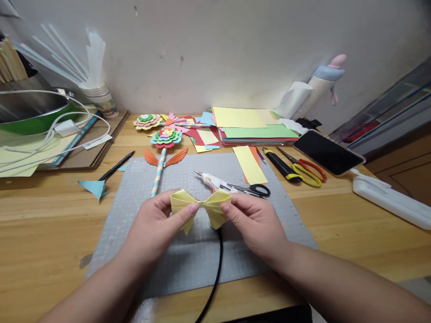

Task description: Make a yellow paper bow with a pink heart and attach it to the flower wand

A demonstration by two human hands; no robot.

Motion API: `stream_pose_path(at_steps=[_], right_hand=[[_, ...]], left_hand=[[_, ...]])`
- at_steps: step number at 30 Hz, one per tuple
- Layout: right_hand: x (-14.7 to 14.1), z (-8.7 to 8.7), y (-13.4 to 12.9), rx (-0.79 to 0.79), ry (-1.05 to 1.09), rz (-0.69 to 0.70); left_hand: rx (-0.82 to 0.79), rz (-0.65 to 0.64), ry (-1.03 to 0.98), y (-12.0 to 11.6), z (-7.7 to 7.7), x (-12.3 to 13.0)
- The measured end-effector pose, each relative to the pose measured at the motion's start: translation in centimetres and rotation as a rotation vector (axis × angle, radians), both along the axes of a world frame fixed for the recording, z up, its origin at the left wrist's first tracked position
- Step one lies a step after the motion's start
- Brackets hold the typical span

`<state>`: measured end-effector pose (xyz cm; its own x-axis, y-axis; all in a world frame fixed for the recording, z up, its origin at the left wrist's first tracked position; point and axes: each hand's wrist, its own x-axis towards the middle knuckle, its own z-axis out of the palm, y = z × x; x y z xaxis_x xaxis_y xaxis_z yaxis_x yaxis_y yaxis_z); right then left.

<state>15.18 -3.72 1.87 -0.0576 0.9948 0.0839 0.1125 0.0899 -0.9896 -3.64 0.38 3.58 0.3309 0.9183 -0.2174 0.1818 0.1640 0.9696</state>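
Note:
Between my two hands is a yellow paper bow [215,211], held above the grey cutting mat [134,264]. My left hand [158,220] pinches its left loop, thumb lying toward the middle knot. The right loop is gripped between the thumb and fingers of my right hand [257,220]. Just behind the bow lie a white glue gun [210,181] and black-handled scissors [259,190]; a black cable [217,269] runs from under the bow to the front edge. A paper flower [165,137] on a striped stem [159,172], with orange leaves, rests at the mat's back left.
Yellow paper strips [251,163] lie on the mat's back right. Beyond are a cutter knife [281,165], red-and-yellow scissors [308,170] and a phone [328,151]. Stacked coloured paper [242,117] sits by the wall. At left are a black pen [117,165], blue paper scrap [94,188] and green bowl [40,119].

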Motion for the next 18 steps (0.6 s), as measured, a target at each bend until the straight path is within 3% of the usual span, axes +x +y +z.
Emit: stream_pose_path(at_steps=[6, 13, 18], right_hand=[[0.0, -0.1, -0.1, -0.009, 0.041, -0.043], [0.3, -0.3, 0.0, 0.049, 0.015, -0.038], [0.0, -0.5, 0.3, -0.077, 0.163, 0.069]], left_hand=[[0.099, 0.012, 0.049, -0.6, 0.6, 0.3], [-0.029, 0.023, 0.013, -0.7, 0.4, 0.4], [-0.123, 0.09, -0.113, -0.4, -0.8, 0.1]])
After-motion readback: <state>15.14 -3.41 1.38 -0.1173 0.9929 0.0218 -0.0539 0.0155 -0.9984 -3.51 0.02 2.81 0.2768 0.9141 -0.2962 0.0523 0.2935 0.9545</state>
